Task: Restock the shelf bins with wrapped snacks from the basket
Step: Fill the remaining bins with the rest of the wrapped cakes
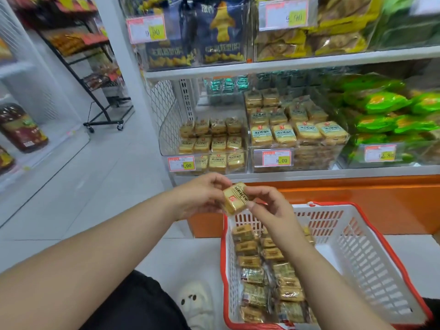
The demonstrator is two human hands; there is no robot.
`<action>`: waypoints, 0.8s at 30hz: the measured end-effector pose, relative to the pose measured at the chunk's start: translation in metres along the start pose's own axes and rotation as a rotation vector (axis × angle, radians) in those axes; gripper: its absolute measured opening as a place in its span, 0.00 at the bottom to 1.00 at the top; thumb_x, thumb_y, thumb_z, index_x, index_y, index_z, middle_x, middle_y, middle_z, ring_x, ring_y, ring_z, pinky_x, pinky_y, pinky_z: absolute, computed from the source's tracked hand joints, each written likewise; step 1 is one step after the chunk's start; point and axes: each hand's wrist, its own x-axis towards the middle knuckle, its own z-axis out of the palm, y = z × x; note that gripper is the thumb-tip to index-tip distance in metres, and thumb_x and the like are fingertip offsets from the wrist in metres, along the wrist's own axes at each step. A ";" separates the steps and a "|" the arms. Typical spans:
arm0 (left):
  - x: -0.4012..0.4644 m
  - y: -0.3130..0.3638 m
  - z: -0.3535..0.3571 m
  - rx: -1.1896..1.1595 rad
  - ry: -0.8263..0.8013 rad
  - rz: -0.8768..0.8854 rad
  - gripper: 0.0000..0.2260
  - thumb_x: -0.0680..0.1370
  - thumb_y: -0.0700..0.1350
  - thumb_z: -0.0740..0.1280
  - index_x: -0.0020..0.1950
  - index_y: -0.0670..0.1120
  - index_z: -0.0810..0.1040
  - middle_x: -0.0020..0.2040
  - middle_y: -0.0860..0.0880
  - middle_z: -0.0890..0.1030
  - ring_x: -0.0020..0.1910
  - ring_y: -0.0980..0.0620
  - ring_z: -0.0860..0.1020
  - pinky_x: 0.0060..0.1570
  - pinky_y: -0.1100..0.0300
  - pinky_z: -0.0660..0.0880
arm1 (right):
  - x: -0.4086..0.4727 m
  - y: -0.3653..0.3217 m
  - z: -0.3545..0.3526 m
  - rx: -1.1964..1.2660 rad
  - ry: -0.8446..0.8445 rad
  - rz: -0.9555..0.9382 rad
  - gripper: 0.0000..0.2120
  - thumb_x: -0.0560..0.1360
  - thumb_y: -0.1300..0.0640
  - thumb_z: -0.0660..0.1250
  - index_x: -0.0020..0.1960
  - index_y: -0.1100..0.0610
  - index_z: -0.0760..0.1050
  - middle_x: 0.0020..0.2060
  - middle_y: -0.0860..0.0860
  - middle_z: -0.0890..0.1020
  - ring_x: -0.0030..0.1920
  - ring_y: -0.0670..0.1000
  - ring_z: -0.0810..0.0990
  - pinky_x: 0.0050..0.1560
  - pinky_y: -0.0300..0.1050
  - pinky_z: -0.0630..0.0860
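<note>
A small yellow wrapped snack (235,197) is held in the air between both hands, just below the shelf's lower edge. My left hand (202,195) pinches its left end and my right hand (269,204) pinches its right end. Below them stands a white basket with a red rim (371,253), and several more wrapped snacks (264,275) lie along its left side. On the lower shelf, two clear bins (166,139) hold rows of the same yellow snacks; the left bin (212,141) is less full than the right one (297,129).
Green snack bags (385,108) fill a bin to the right. Dark blue bags (221,32) and yellow packs sit on the shelf above. An orange base panel (357,198) runs under the shelf. A black wheeled rack (100,91) stands down the aisle at left. A white slipper (197,303) is beside the basket.
</note>
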 end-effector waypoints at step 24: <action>0.008 0.018 -0.081 0.490 0.293 0.483 0.14 0.80 0.35 0.60 0.49 0.55 0.74 0.52 0.53 0.76 0.40 0.60 0.75 0.39 0.65 0.74 | 0.118 -0.048 0.060 -0.277 -0.419 0.254 0.15 0.71 0.66 0.73 0.54 0.58 0.73 0.44 0.59 0.82 0.43 0.53 0.81 0.44 0.46 0.80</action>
